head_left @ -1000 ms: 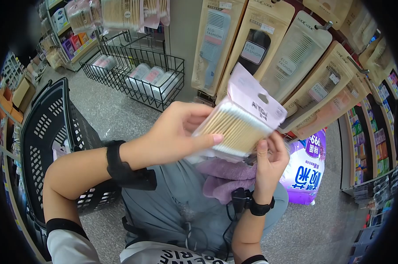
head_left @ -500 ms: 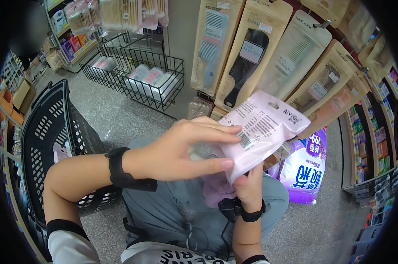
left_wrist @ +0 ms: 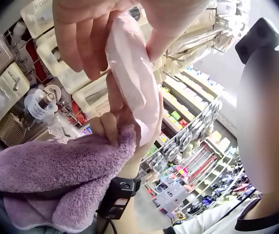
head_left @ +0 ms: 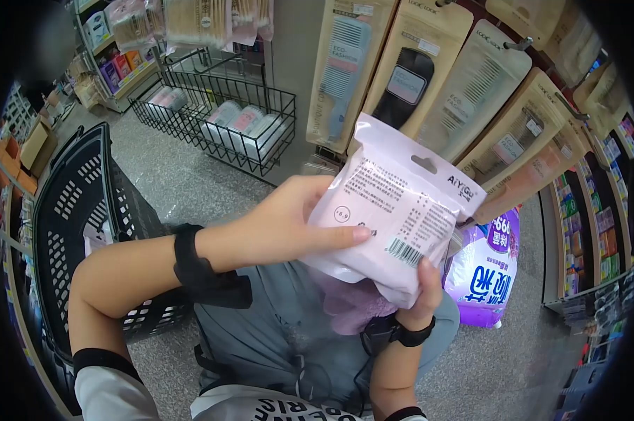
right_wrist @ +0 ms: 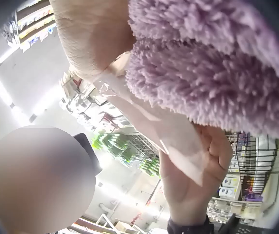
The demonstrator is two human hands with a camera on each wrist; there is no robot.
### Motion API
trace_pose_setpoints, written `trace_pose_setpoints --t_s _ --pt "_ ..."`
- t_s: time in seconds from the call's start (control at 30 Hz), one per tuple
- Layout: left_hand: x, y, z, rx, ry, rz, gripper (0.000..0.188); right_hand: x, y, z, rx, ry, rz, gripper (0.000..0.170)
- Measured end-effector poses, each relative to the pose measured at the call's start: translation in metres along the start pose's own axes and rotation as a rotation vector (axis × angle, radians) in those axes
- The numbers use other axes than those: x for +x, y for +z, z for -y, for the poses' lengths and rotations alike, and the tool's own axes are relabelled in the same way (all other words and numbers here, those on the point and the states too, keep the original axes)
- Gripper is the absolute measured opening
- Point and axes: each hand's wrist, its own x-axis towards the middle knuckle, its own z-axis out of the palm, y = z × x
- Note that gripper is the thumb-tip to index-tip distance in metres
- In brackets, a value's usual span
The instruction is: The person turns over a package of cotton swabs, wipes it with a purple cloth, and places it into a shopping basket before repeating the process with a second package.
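Observation:
A pink pack of cotton swabs is held up over the lap, its printed back with barcode and hang hole facing the head camera. My left hand grips its left side, thumb flat across the print and the other fingers behind. At the lower right corner my right hand pinches the pack, thumb in front. That hand's curled fingers also hold a fluffy purple towel, which hangs in folds below the pack. In the head view the pack hides most of the towel.
To the left stands a dark shopping basket with something pale inside. A wire rack holds white packs ahead. Packaged combs hang close in front. A purple-and-white detergent bag sits on the floor beside the right knee.
The pack has been turned over: its clear side with the swabs faced up a second ago, now the printed back does. The left hand shifted from fingers over the print to a grip at the side.

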Motion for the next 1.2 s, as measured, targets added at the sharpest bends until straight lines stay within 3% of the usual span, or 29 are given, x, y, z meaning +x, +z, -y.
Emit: trace_pose_setpoints --t_s 0.1,0.2,0.6,1.2 --pt "-0.001 -0.001 -0.011 -0.110 -0.064 -0.044 0.042 0.010 -0.010 0.004 -0.094 -0.042 -0.044 0.052" --pt "0.000 -0.005 -0.008 -0.069 -0.081 -0.060 0.038 0.022 -0.014 0.011 -0.193 -0.171 0.077 0.035" --pt "-0.001 -0.010 0.005 0.090 0.017 -0.074 0.030 0.021 -0.014 0.015 -0.285 -0.152 0.106 0.030" --pt "-0.004 -0.005 -0.006 0.093 -0.002 -0.091 0.029 0.023 -0.011 0.012 -0.257 -0.200 0.096 0.033"
